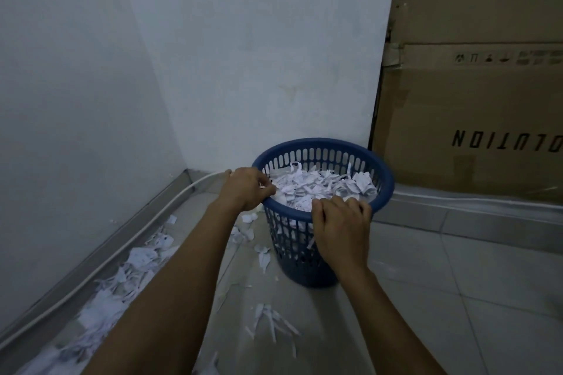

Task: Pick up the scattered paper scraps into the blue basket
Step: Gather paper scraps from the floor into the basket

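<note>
The blue basket (pixel 323 210), nearly full, stands on the floor (pixel 457 298). Its near rim is gripped by left hand (pixel 248 189) and right hand (pixel 342 224), fingers curled. It should be carried level to the paper scraps (pixel 122 280) along the wall.

Both bare forearms reach forward, almost straight; the left hand (pixel 248 189) is curled, its knuckles up and thumb tucked under; the right hand (pixel 342 227) is curled too, back facing up.
</note>
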Demonstrator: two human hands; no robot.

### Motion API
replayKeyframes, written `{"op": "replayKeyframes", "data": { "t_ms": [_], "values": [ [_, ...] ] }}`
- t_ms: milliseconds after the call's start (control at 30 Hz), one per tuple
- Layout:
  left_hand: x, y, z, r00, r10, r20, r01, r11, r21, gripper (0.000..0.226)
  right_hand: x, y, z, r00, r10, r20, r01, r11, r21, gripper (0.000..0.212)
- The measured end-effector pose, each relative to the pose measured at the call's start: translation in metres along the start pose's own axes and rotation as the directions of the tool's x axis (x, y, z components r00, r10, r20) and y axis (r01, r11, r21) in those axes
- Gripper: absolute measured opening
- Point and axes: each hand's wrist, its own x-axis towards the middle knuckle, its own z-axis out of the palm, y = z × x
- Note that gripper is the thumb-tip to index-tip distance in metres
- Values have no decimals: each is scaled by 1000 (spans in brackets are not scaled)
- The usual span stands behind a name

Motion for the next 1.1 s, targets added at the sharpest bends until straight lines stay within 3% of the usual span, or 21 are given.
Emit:
{"op": "replayKeyframes", "data": {
  "t_ms": [267, 533, 567, 633, 733, 800, 1100],
  "values": [
    [16, 26, 11, 996, -58, -73, 37, 966, -255, 19, -4, 3, -4, 1000, 5, 8, -5, 1000, -9, 45],
    [52, 79, 3, 981, 12, -193, -100, 884, -457, 23, -6, 2, 1, 1000, 0, -29, 0, 1000, -3, 41],
    [57, 88, 3, 987, 39, -154, -108, 878, -467, 23, -5, 3, 3, 999, 5, -35, -5, 1000, 0, 41],
    [67, 98, 13, 993, 96, 61, -68, 932, -357, 31, -5, 2, 4, 999, 5, -49, -5, 1000, 3, 38],
    [67, 98, 33, 940, 69, 334, -55, 997, -53, 44, -4, -1, 4, 998, 3, -59, -2, 1000, 15, 36],
    [60, 95, 43, 893, 64, 446, -60, 998, -23, 48, -4, -1, 4, 998, 1, -59, 0, 1000, 22, 36],
    [46, 96, 44, 797, 89, 597, -138, 990, 37, 63, -5, 9, 8, 992, -8, -126, 24, 991, 132, 39]
  ]
}}
